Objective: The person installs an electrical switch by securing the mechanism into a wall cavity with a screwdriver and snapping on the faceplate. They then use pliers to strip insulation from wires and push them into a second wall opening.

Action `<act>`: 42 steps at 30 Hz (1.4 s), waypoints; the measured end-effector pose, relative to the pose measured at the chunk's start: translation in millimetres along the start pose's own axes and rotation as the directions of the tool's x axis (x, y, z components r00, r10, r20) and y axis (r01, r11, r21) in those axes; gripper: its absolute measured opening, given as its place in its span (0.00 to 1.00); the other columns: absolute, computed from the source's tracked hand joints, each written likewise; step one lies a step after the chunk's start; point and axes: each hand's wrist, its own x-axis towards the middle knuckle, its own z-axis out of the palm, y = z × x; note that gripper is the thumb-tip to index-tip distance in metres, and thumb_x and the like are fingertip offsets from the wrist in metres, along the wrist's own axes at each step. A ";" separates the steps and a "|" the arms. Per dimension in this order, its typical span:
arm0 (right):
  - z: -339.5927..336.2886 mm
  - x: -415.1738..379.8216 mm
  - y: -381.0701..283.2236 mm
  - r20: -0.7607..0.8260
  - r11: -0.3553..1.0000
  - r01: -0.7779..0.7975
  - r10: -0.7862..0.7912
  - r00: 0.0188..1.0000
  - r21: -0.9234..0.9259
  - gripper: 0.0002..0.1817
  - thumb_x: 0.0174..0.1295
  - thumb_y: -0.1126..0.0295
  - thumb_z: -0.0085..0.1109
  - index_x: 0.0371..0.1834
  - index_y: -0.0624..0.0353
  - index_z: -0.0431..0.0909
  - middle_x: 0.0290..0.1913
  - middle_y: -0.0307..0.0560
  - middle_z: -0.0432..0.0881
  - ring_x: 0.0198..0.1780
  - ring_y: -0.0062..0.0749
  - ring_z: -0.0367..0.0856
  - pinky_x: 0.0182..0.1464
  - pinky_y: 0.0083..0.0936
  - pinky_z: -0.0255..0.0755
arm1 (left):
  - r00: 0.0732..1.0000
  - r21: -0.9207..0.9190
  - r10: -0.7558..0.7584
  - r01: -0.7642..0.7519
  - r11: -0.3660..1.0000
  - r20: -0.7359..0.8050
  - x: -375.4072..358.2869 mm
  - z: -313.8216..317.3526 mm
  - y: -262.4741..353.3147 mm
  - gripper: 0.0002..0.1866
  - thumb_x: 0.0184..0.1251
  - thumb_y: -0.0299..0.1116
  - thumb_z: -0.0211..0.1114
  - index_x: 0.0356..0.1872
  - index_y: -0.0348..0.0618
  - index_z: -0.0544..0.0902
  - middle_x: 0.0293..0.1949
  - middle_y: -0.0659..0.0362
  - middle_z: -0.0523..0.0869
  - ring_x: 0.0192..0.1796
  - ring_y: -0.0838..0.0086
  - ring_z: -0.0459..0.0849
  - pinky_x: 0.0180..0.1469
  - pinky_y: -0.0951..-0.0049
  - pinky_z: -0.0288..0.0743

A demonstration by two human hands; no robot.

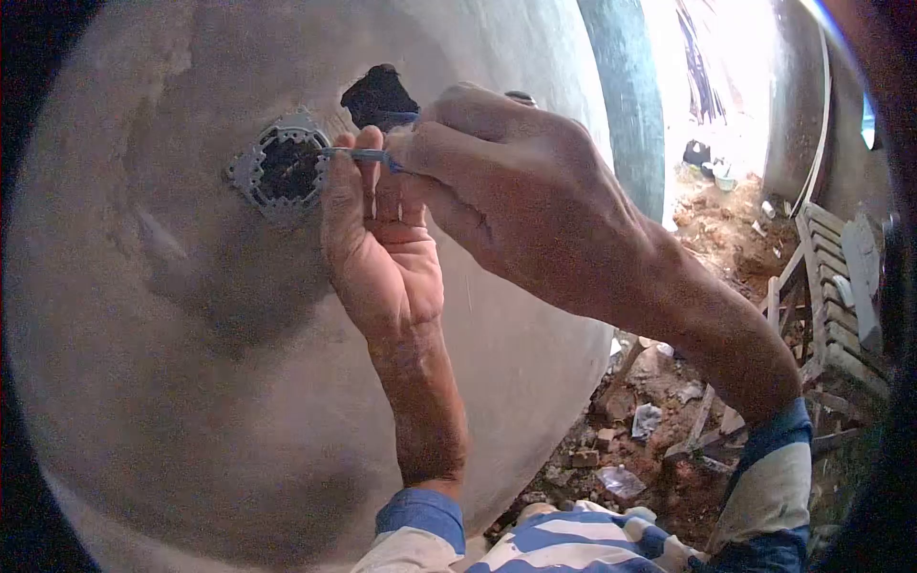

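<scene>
A short, thin blue wire (355, 154) runs across the fingertips of both hands in front of the wall. My left hand (387, 258) has its palm toward me and its fingers up, with the thumb and fingertips closed on the wire. From the right, my right hand (521, 177) pinches the wire's other end; its fingertips are partly hidden behind the knuckles. Just left of my left thumb, a grey round junction box (241, 179) with a toothed rim is set in the wall, dark inside. Above the fingertips is a rough dark hole (380, 94) with something blue at its lower edge.
The plastered wall (220, 411) fills the left and middle. Rubble and scraps (621, 449) cover the ground at the lower right. A slatted wooden piece (841, 315) leans at the far right. A bright opening (731, 86) lies beyond the wall's edge, with a small bucket (725, 180) on the dirt.
</scene>
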 end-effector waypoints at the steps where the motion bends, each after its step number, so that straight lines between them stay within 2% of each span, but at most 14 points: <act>1: 0.0 1.0 -0.9 -0.008 1.000 -0.002 0.002 1.000 0.014 0.09 0.54 0.78 0.65 0.38 0.62 0.79 0.32 0.47 0.76 0.31 0.38 0.81 0.33 0.30 0.77 | 0.999 0.001 -0.019 0.019 1.000 -0.048 0.4 0.2 0.7 0.22 0.68 0.31 0.65 0.60 0.36 0.72 0.53 0.50 0.82 0.50 0.69 0.85 0.52 0.72 0.85; 4: -11.8 8.1 -9.0 0.102 0.998 -0.003 0.009 0.995 -0.067 0.08 0.53 0.79 0.64 0.35 0.62 0.76 0.31 0.46 0.75 0.30 0.37 0.80 0.31 0.30 0.77 | 0.998 0.007 -0.037 0.037 0.999 -0.054 3.7 -0.8 2.7 0.17 0.68 0.29 0.64 0.55 0.36 0.76 0.52 0.50 0.84 0.52 0.69 0.85 0.54 0.71 0.85; 8: -16.6 12.0 -7.7 0.063 0.997 0.072 -0.073 0.995 0.010 0.07 0.53 0.80 0.63 0.33 0.61 0.75 0.31 0.46 0.75 0.30 0.36 0.80 0.29 0.30 0.77 | 0.994 -0.083 -0.084 0.078 0.993 -0.065 4.5 0.3 2.0 0.13 0.68 0.29 0.64 0.52 0.37 0.79 0.51 0.51 0.85 0.52 0.70 0.85 0.55 0.70 0.84; 10: -22.5 21.5 -14.4 0.162 0.969 0.188 -0.162 0.973 -0.161 0.07 0.53 0.80 0.62 0.34 0.61 0.75 0.31 0.45 0.74 0.29 0.35 0.80 0.28 0.29 0.77 | 0.993 -0.118 -0.108 0.103 0.988 -0.038 8.7 -5.9 1.1 0.13 0.69 0.30 0.64 0.52 0.38 0.79 0.51 0.52 0.85 0.52 0.70 0.85 0.56 0.70 0.84; 14: -22.4 24.0 -22.6 0.106 0.984 0.117 -0.103 0.989 -0.133 0.08 0.53 0.79 0.62 0.34 0.60 0.75 0.32 0.45 0.75 0.30 0.33 0.80 0.28 0.28 0.78 | 0.994 -0.029 -0.020 0.023 0.999 0.107 2.9 -8.0 0.4 0.14 0.69 0.31 0.63 0.53 0.39 0.79 0.51 0.53 0.85 0.52 0.71 0.85 0.57 0.68 0.83; 17: -21.1 25.3 -24.8 0.072 0.991 0.074 -0.066 0.995 -0.110 0.08 0.53 0.79 0.63 0.35 0.60 0.74 0.33 0.44 0.75 0.30 0.32 0.81 0.28 0.27 0.78 | 0.994 -0.104 -0.111 0.112 0.988 0.015 4.9 -2.9 2.9 0.14 0.70 0.32 0.63 0.54 0.40 0.79 0.51 0.53 0.85 0.53 0.70 0.85 0.57 0.68 0.82; 23: -21.0 20.5 -13.8 0.149 0.988 0.134 -0.121 0.981 -0.076 0.08 0.53 0.79 0.63 0.35 0.61 0.75 0.33 0.46 0.76 0.30 0.32 0.81 0.29 0.26 0.79 | 0.994 -0.115 -0.091 0.098 0.988 0.066 5.8 -5.0 1.4 0.15 0.69 0.32 0.63 0.54 0.39 0.79 0.52 0.53 0.85 0.53 0.69 0.85 0.57 0.67 0.82; 26: -19.2 22.3 -11.3 0.191 0.971 0.122 -0.083 0.978 -0.203 0.08 0.53 0.79 0.63 0.35 0.60 0.76 0.33 0.46 0.76 0.31 0.34 0.82 0.31 0.27 0.80 | 0.994 -0.142 -0.076 0.086 0.986 0.076 6.2 -10.0 -1.6 0.15 0.69 0.31 0.63 0.54 0.39 0.79 0.52 0.54 0.85 0.53 0.69 0.85 0.57 0.67 0.82; 31: -28.7 36.3 -7.4 0.150 0.950 0.304 -0.292 0.944 -0.063 0.11 0.51 0.78 0.63 0.39 0.60 0.78 0.34 0.46 0.78 0.34 0.37 0.83 0.34 0.31 0.81 | 0.994 -0.156 -0.019 0.035 0.987 0.105 0.6 -7.9 -0.8 0.15 0.70 0.31 0.63 0.54 0.39 0.79 0.52 0.55 0.84 0.53 0.70 0.84 0.57 0.69 0.81; 33: -30.5 39.7 -14.1 0.196 0.950 0.292 -0.268 0.943 -0.106 0.11 0.51 0.78 0.63 0.39 0.60 0.78 0.34 0.46 0.78 0.34 0.37 0.84 0.34 0.30 0.81 | 0.996 -0.166 -0.029 0.042 0.985 0.083 0.8 -8.9 -0.7 0.15 0.70 0.31 0.63 0.54 0.39 0.79 0.52 0.56 0.84 0.53 0.71 0.84 0.58 0.70 0.81; 35: -30.6 42.9 -25.3 0.278 0.944 0.269 -0.212 0.937 -0.188 0.12 0.50 0.78 0.63 0.39 0.60 0.78 0.34 0.46 0.78 0.35 0.37 0.84 0.34 0.30 0.81 | 0.958 -0.282 -0.036 0.119 0.952 0.284 2.2 -10.2 1.0 0.15 0.70 0.32 0.63 0.54 0.39 0.79 0.53 0.56 0.84 0.54 0.73 0.83 0.58 0.71 0.80; 38: -34.5 48.7 -35.4 0.360 0.926 0.258 -0.150 0.921 -0.276 0.12 0.50 0.78 0.62 0.39 0.60 0.78 0.35 0.46 0.78 0.35 0.38 0.84 0.34 0.30 0.81 | 0.990 -0.205 0.010 0.020 0.979 0.142 6.3 -7.7 -2.8 0.15 0.70 0.32 0.62 0.55 0.39 0.79 0.53 0.56 0.84 0.55 0.74 0.83 0.57 0.71 0.81; 40: -39.6 50.6 -37.4 0.300 0.985 0.139 -0.103 0.948 -0.099 0.13 0.48 0.79 0.63 0.39 0.60 0.78 0.35 0.45 0.78 0.34 0.37 0.83 0.32 0.30 0.80 | 0.996 -0.175 -0.002 0.017 0.984 0.084 1.8 -2.7 -0.7 0.15 0.71 0.32 0.62 0.55 0.39 0.78 0.53 0.56 0.84 0.55 0.74 0.83 0.57 0.71 0.81; 42: -36.8 46.9 -36.7 0.309 0.958 0.201 -0.132 0.942 -0.203 0.13 0.48 0.79 0.63 0.39 0.60 0.78 0.36 0.45 0.78 0.33 0.36 0.83 0.32 0.29 0.80 | 1.000 -0.145 -0.014 0.017 0.989 0.026 0.5 -2.6 -1.6 0.15 0.71 0.32 0.61 0.56 0.39 0.78 0.53 0.56 0.84 0.55 0.74 0.83 0.57 0.71 0.81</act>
